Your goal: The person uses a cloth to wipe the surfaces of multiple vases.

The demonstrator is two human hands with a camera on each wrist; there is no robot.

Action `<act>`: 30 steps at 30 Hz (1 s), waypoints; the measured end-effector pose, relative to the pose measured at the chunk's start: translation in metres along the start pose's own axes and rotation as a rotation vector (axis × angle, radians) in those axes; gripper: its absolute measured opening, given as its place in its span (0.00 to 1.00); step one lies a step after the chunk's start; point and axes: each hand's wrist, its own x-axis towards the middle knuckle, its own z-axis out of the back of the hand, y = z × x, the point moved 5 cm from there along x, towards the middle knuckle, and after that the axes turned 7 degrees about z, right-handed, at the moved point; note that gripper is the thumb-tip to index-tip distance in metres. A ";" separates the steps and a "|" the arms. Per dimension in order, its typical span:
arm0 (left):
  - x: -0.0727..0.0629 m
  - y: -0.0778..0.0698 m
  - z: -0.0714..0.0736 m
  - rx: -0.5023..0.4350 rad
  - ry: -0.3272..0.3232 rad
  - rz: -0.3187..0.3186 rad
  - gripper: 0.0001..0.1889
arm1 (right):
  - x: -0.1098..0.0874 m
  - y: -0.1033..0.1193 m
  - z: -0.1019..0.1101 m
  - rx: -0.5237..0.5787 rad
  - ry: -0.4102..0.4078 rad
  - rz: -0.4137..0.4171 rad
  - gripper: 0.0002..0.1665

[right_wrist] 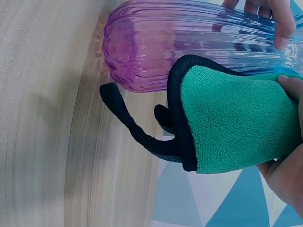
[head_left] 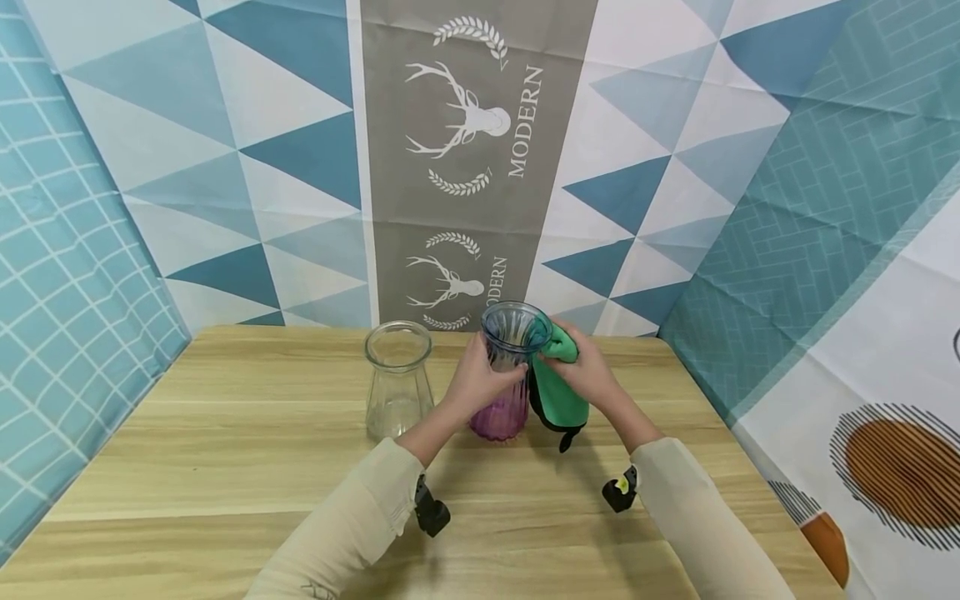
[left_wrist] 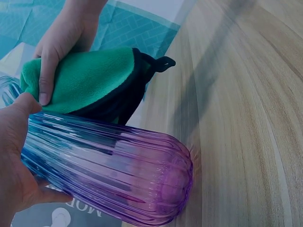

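Observation:
A ribbed glass vase [head_left: 504,417], blue at the rim and fading to purple-pink at its base, is upright over the table. My left hand [head_left: 477,379] grips its upper body from the left, the thumb on the near side. In my right hand [head_left: 588,371] is a green cloth [head_left: 561,396] with black edging and a black loop. That cloth lies against the vase's right side near the rim, and its lower part hangs down. In the left wrist view, the right fingers press on the folded cloth [left_wrist: 94,78]. Whether the base touches the table is hard to tell.
A clear glass vase [head_left: 397,392] with a flared rim stands just left of the left forearm. The wooden table [head_left: 225,467] ends at a patterned wall covering [head_left: 300,167]. Black wrist devices [head_left: 431,508] hang below both sleeves.

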 end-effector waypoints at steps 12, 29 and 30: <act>0.001 0.000 0.001 0.003 0.014 0.017 0.37 | -0.002 -0.002 -0.009 -0.063 0.065 0.008 0.27; 0.000 0.001 -0.001 -0.004 0.020 0.043 0.39 | -0.019 -0.028 -0.032 -0.109 0.150 -0.053 0.36; 0.000 0.001 -0.001 -0.003 0.019 0.045 0.39 | -0.020 -0.029 -0.033 -0.109 0.155 -0.056 0.36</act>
